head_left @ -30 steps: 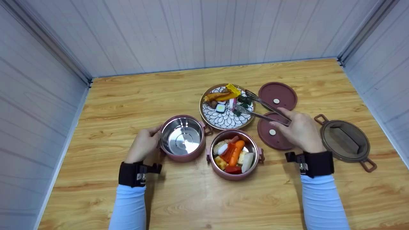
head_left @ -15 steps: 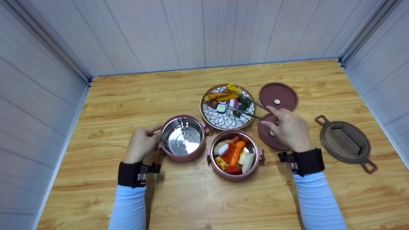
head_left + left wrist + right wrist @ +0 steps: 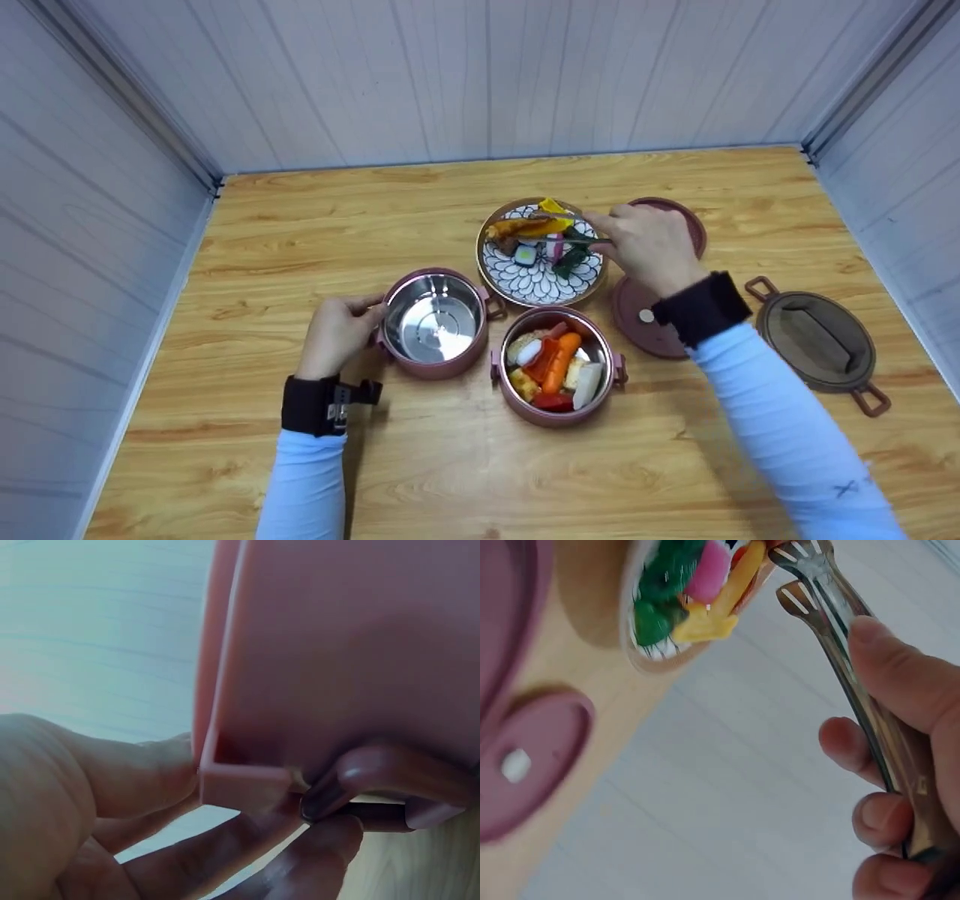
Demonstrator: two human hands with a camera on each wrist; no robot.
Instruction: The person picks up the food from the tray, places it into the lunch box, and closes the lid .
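My left hand point(image 3: 334, 337) grips the side handle of an empty pink pot point(image 3: 442, 369) with a steel inside. In the left wrist view the thumb lies against the rim, and fingers point(image 3: 300, 862) reach under the handle point(image 3: 405, 772). My right hand point(image 3: 649, 244) holds metal serving tongs point(image 3: 911, 765) over the patterned plate point(image 3: 521, 285). The tongs' tips are at a long brown fried piece point(image 3: 510, 227); whether they pinch it is unclear. Also on the plate are a yellow piece point(image 3: 551, 206), a sushi roll point(image 3: 525, 256), a pink-and-white slice point(image 3: 554, 247) and dark greens point(image 3: 572, 259).
A second pink pot point(image 3: 551, 418) filled with toy-like food, including an orange sausage point(image 3: 561, 364), stands right of the first. Two maroon lids lie at the right, one lid point(image 3: 652, 334) nearer, the other point(image 3: 697, 229) partly behind my hand. A brown handled lid point(image 3: 817, 337) lies farther right.
My right hand has moved up and left, bringing the tongs from the pink slice and greens to the brown piece. The left hand keeps its hold on the pot.
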